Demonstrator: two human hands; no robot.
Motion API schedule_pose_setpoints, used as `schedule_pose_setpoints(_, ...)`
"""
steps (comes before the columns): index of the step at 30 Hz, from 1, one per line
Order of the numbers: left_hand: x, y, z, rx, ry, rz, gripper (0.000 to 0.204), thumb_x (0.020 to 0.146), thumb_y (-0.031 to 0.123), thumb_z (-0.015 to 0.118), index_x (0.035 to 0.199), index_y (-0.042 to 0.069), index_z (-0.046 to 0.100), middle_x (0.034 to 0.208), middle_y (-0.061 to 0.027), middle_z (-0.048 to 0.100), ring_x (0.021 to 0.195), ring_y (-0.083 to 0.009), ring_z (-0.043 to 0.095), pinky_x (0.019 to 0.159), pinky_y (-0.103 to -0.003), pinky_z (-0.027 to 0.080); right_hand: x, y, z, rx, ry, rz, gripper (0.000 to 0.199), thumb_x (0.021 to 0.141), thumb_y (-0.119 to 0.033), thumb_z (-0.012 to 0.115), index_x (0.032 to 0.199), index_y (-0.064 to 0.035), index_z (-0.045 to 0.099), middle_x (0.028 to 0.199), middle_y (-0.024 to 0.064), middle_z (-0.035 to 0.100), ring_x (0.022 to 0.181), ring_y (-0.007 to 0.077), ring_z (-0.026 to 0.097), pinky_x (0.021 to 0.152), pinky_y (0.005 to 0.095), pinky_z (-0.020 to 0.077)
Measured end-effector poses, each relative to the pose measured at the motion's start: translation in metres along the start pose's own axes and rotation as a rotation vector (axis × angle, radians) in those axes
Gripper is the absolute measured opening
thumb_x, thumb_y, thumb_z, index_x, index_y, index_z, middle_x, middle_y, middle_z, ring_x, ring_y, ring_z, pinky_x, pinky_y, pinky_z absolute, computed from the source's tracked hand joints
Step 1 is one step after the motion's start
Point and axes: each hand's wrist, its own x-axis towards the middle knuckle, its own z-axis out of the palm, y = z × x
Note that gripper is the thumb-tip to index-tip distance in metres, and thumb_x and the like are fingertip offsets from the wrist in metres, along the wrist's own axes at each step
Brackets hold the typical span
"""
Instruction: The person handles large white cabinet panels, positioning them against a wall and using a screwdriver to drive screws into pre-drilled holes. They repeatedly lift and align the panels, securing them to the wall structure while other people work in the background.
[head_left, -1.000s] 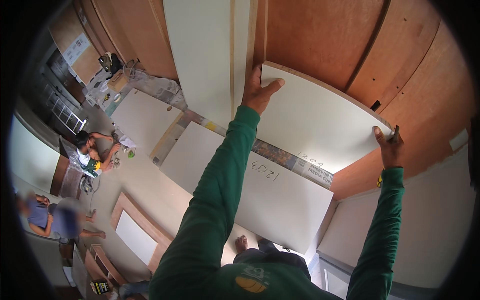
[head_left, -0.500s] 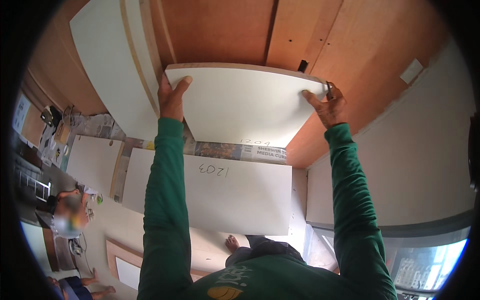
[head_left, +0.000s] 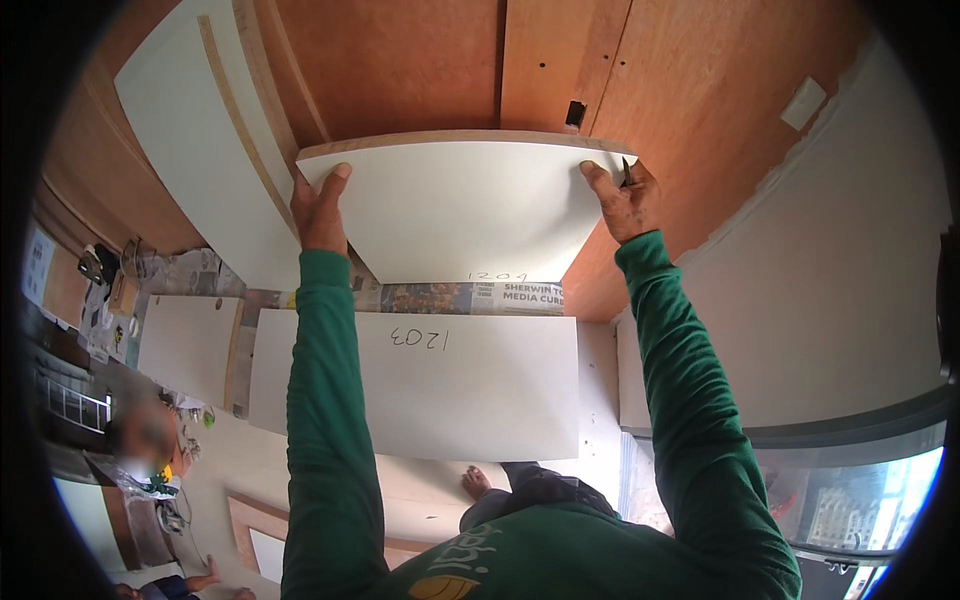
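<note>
A white panel (head_left: 460, 215) with a brown top edge stands upright ahead of me, handwriting near its bottom. My left hand (head_left: 322, 212) grips its upper left corner, thumb on the white face and fingers behind. At the upper right corner my right hand (head_left: 632, 205) grips it the same way, and a thin dark pointed tool (head_left: 627, 172) sticks up out of that hand. I cannot make out the tool's kind. The fingers behind the panel are hidden. Just below it, a second white panel (head_left: 440, 395) with handwriting lies between my arms.
A tall white panel (head_left: 190, 130) leans at the left beside wooden boards (head_left: 400, 60). Newspaper (head_left: 520, 297) covers the floor under the panels. Another white panel (head_left: 190, 345) lies further left. A window (head_left: 850, 510) is at lower right. Another person (head_left: 145, 450) sits at the far left.
The held panel and both hands sit slightly further left in the picture, and the panel looks more level. The whole view has shifted a little. Both grips stay the same.
</note>
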Motion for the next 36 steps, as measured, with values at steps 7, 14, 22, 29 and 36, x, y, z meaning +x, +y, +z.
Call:
schedule_pose_setpoints(7, 0.000, -0.001, 0.008, 0.134, 0.039, -0.003, 0.051, 0.088, 0.027, 0.070, 0.128, 0.000, 0.053, 0.116, -0.0098, 0.061, 0.106, -0.0203, 0.060, 0.099, -0.033, 0.046, 0.004, 0.012, 0.003, 0.076, -0.003, -0.048, 0.040, 0.083, -0.026, 0.078, 0.111, 0.0009, 0.068, 0.090, 0.0043, 0.070, 0.079, 0.0116, 0.063, 0.073, 0.0271, 0.0519)
schedule_pose_setpoints(14, -0.015, 0.006, 0.001, 0.166, 0.007, 0.014, 0.061, 0.089, 0.031, 0.069, 0.136, -0.002, 0.049, 0.126, -0.0134, 0.058, 0.117, -0.0234, 0.055, 0.108, -0.036, 0.039, -0.010, -0.012, -0.012, -0.208, -0.040, 0.040, 0.051, 0.084, -0.036, 0.077, 0.114, 0.0028, 0.064, 0.091, 0.0136, 0.072, 0.079, 0.0169, 0.068, 0.074, 0.0300, 0.0540)
schedule_pose_setpoints(22, -0.130, 0.091, -0.069, 0.357, -0.005, -0.353, 0.089, 0.091, 0.067, 0.058, 0.154, 0.009, 0.032, 0.146, -0.0217, 0.046, 0.130, -0.0352, 0.052, 0.112, -0.044, 0.037, -0.110, -0.033, -0.037, -0.261, -0.174, -0.172, 0.044, 0.081, -0.024, 0.082, 0.116, -0.0003, 0.067, 0.102, 0.0160, 0.068, 0.092, 0.0241, 0.068, 0.080, 0.0352, 0.0559)
schedule_pose_setpoints(29, -0.251, 0.128, -0.063, -0.082, 0.196, -0.841, 0.074, 0.096, 0.062, 0.057, 0.145, 0.008, 0.046, 0.139, -0.0121, 0.056, 0.105, -0.0288, 0.068, 0.099, -0.039, 0.051, -0.258, -0.047, -0.085, -0.595, -0.236, -0.129, 0.053, 0.072, -0.025, 0.088, 0.120, -0.0132, 0.070, 0.113, 0.0137, 0.057, 0.099, 0.0316, 0.065, 0.083, 0.0415, 0.0562)
schedule_pose_setpoints(36, -0.362, 0.074, -0.114, -0.080, 0.343, -1.002, 0.069, 0.097, 0.049, 0.064, 0.147, 0.008, 0.041, 0.136, -0.0111, 0.057, 0.122, -0.0284, 0.059, 0.104, -0.044, 0.050, -0.374, -0.020, -0.099, -0.757, -0.354, 0.127, 0.089, 0.075, -0.030, 0.085, 0.149, -0.0083, 0.043, 0.121, 0.0180, 0.055, 0.106, 0.0349, 0.064, 0.083, 0.0461, 0.0578)
